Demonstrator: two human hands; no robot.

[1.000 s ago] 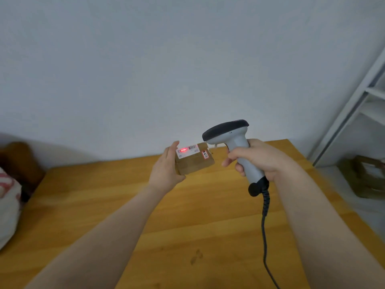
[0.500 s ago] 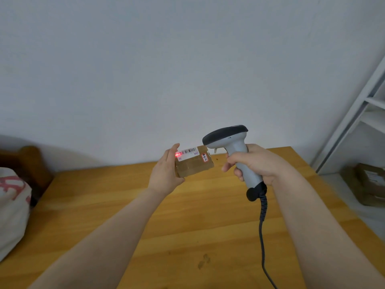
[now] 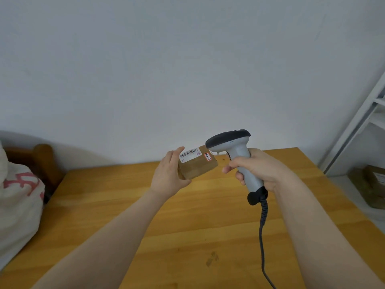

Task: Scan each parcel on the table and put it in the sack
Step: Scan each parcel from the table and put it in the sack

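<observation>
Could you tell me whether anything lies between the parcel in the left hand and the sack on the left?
Nothing visible does: the parcel is held above the table by the left hand, and only tabletop shows between it and the sack.

The sack [image 3: 18, 205] gets chopped by the left edge, so only part of its red print shows. The left hand [image 3: 168, 176] covers the near end of the parcel [image 3: 200, 167], and the print on its label [image 3: 190, 154] is way too small to read. The cord [image 3: 263, 236] of the scanner [image 3: 235, 147] runs off the bottom edge. The shelf [image 3: 373, 122] on the right is cut off too, and the brown boxes [image 3: 370, 184] below it are just blur.
</observation>
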